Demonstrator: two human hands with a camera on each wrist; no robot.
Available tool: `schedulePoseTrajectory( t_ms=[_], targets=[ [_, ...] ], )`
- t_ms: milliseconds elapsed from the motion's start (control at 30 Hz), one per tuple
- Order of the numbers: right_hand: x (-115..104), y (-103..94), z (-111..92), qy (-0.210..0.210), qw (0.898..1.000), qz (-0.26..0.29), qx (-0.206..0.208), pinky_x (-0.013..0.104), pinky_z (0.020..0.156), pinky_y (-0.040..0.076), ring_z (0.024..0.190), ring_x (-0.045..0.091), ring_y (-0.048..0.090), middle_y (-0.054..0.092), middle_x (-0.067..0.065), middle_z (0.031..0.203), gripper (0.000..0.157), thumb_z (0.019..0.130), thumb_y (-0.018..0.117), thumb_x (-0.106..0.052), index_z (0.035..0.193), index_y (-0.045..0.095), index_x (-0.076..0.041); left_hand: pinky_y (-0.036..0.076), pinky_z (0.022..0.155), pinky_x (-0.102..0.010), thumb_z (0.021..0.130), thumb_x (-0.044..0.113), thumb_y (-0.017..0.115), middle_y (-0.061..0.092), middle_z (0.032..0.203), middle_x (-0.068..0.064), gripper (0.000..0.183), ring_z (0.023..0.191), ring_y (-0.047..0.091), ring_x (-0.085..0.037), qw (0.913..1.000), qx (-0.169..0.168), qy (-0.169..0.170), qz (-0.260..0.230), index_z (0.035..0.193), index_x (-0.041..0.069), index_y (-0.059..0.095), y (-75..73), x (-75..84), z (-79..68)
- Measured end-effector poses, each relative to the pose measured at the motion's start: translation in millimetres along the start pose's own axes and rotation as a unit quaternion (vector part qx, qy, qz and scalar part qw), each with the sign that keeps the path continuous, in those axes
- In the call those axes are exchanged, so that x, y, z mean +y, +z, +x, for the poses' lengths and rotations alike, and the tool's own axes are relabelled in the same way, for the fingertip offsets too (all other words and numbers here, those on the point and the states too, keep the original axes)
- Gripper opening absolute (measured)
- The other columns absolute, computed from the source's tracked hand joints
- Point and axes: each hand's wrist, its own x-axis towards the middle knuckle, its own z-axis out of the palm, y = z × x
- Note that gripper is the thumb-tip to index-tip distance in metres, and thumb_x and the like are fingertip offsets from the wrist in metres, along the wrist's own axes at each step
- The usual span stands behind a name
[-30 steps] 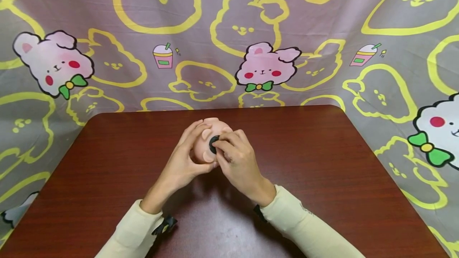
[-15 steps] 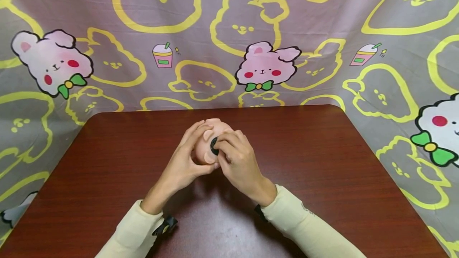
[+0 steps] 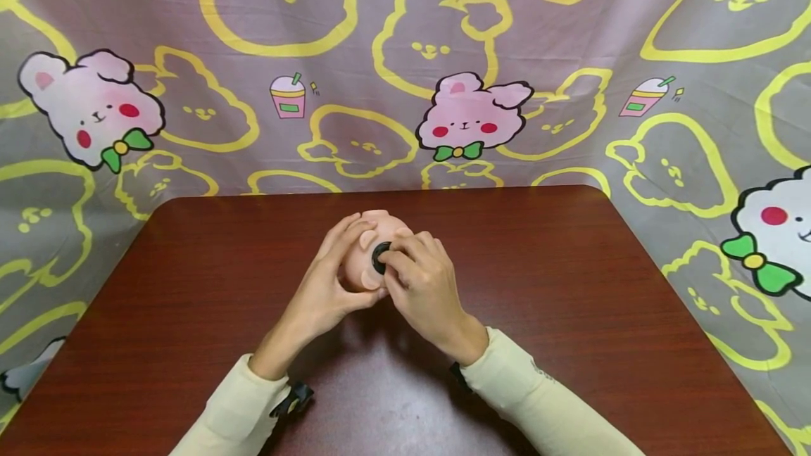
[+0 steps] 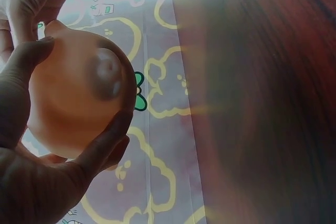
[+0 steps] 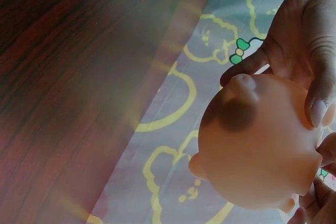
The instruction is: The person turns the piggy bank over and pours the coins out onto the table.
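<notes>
A round pink piggy bank (image 3: 385,224) with stubby feet is held over the table, its underside turned toward the head camera. My left hand (image 3: 319,287) grips its left side, thumb below and fingers over the top. In the left wrist view, the bank's smooth body (image 4: 68,98) sits between thumb and fingers. A black round stopper (image 3: 378,260) is set in the underside. The right hand (image 3: 426,288) pinches at this stopper with thumb and fingertips, which partly cover it. The right wrist view shows the bank's side (image 5: 257,150), but the stopper is hidden there.
Beneath the hands is a dark red-brown wooden table (image 3: 538,266) with rounded far corners. A patterned cloth (image 3: 355,83) with cartoon bunnies hangs behind and at both sides. Dark straps (image 3: 293,398) show at the wrists.
The right fingers shift slightly at the black stopper, and a little more of it shows than half a second ago. The left hand's grip on the piggy bank stays nearly the same.
</notes>
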Motion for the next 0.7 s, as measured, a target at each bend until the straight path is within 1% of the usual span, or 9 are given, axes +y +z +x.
schedulePoseTrajectory(
  t_ms=[467,567,700],
  targets=[
    [0.6,0.0,0.5,0.014,1.000,0.008,0.011,0.037,0.071,0.049,0.090,0.027,0.066,0.073,0.008,0.090,0.013,0.080,0.071,0.008,0.084,0.077,-0.003,0.045,0.113,-0.051,0.072,0.011,0.096,0.033,0.168,-0.009,0.094,0.151,0.039,-0.031,1.0000,0.001,-0.009,-0.003,0.153,0.022,0.050,0.2,0.5,0.6],
    [1.3,0.1,0.7,0.016,1.000,0.013,0.018,0.038,0.071,0.050,0.090,0.026,0.066,0.073,0.008,0.090,0.013,0.079,0.072,0.008,0.083,0.077,-0.003,0.045,0.114,-0.052,0.072,0.011,0.096,0.033,0.168,-0.009,0.093,0.151,0.039,-0.032,0.9999,0.002,-0.010,-0.001,0.153,0.022,0.051,0.6,0.3,0.9],
    [1.9,-0.9,1.5,0.022,0.999,0.020,0.034,0.038,0.070,0.050,0.085,0.025,0.065,0.073,0.009,0.087,0.014,0.077,0.072,0.009,0.082,0.077,-0.002,0.042,0.117,-0.054,0.071,0.012,0.096,0.033,0.167,-0.014,0.093,0.152,0.038,-0.034,0.9999,0.008,-0.008,0.005,0.152,0.019,0.051,0.8,-0.4,1.2]
  ],
)
